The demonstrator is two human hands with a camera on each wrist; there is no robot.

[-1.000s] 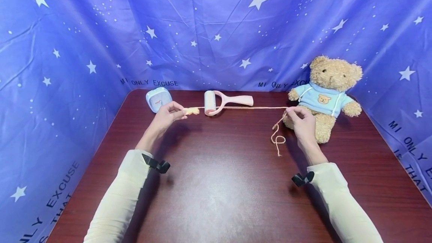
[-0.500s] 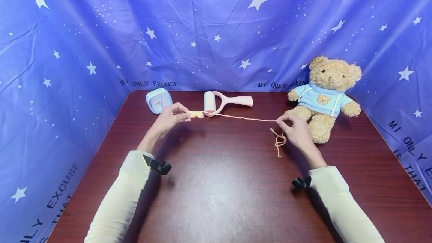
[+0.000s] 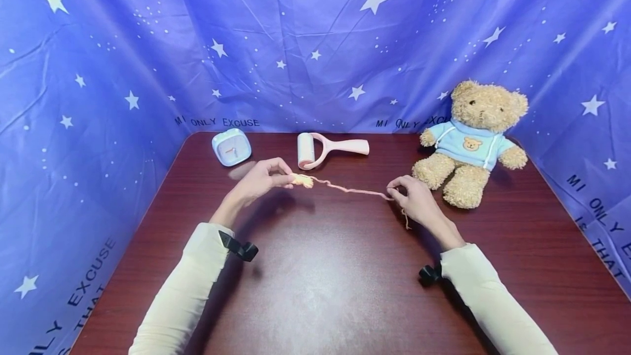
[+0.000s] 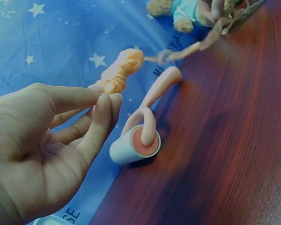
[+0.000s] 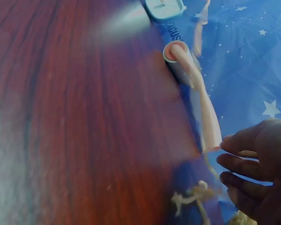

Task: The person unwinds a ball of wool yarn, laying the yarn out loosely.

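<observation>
In the head view my left hand [image 3: 258, 181] pinches a small wound bundle of orange-yellow yarn [image 3: 303, 181] between thumb and fingertips. The left wrist view shows the bundle [image 4: 125, 70] close up, with turns wrapped round its middle. From it a strand of yarn [image 3: 355, 190] runs, slightly slack, to my right hand [image 3: 415, 199]. My right thumb and fingertips pinch that strand near its far part. A loose tail [image 3: 406, 219] hangs below the right hand, and its knotted-looking loops [image 5: 196, 194] blur in the right wrist view.
Behind the strand lies a pink-handled lint roller [image 3: 307, 150] on the dark red table [image 3: 305, 289]. A light blue alarm clock [image 3: 231, 148] stands at the back left. To the back right sits a teddy bear [image 3: 465, 149] in a blue sweater. A starry blue curtain [image 3: 315, 26] surrounds the table.
Both hands have come closer together and toward the front of the table. The taut strand has slackened, and the lint roller and clock now show uncovered.
</observation>
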